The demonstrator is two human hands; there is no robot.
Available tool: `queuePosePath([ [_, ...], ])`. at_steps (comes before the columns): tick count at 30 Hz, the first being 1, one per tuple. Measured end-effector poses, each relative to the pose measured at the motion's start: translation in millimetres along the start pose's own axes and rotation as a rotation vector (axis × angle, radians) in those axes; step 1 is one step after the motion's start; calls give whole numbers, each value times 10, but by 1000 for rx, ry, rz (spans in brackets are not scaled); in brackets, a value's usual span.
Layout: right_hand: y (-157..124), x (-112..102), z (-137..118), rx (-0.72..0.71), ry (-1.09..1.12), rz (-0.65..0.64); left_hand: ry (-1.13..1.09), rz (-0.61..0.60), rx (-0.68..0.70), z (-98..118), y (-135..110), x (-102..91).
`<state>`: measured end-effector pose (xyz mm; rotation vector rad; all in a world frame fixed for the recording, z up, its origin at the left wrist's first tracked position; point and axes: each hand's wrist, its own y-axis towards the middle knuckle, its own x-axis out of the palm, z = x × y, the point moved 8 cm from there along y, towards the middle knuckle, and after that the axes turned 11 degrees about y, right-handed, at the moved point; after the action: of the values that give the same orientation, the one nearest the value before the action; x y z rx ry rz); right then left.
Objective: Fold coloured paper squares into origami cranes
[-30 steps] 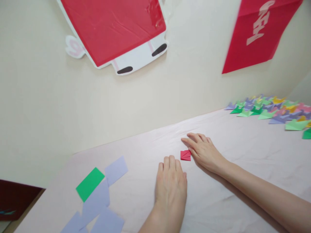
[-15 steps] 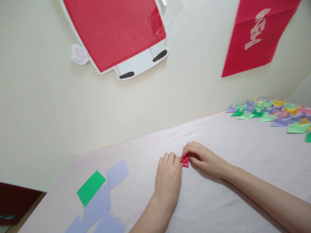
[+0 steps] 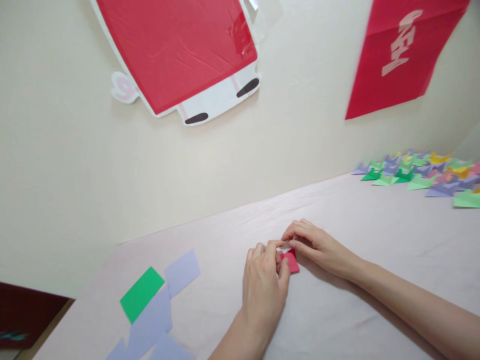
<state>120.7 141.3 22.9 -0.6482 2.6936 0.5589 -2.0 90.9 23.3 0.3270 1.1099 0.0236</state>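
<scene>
Red folded paper (image 3: 291,261) pinched between left hand (image 3: 264,286) and right hand (image 3: 318,246)

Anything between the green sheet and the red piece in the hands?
Head view: a lavender sheet, then bare tablecloth, then the left hand pinching the red piece.

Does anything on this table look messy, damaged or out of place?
Nothing damaged or spilled. Only the flat lilac sheets and green sheet at the left lie askew and overlapping, not squared up. The red folded paper looks intact.
</scene>
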Motion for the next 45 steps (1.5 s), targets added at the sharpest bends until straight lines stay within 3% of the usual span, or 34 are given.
queuePosePath([
  [4, -15, 54, -122, -71, -66, -55, 36, 17, 22, -8, 8, -18],
  [9, -34, 156, -97, -82, -108, -166, -69, -19, 120, -35, 30, 7],
  [14, -23, 131, -2, -31, -125, -143, -148, -86, 224, -7, 7, -1],
  [20, -31, 94, -4, 13, -106, -114, -97, -146, 272, 53, -15, -37],
  [27, -24, 100, -9, 30, -95, -109, -53, -131, 303, 48, 0, -6],
  [32, -12, 115, -44, 17, -64, -197, 111, -121, 386, 104, -12, 0],
  [37, -17, 125, -46, -44, -31, -285, 118, -133, 499, 172, -28, -25],
  [45, -25, 119, -24, -37, -5, -286, 140, -101, 461, 177, 51, 40],
])
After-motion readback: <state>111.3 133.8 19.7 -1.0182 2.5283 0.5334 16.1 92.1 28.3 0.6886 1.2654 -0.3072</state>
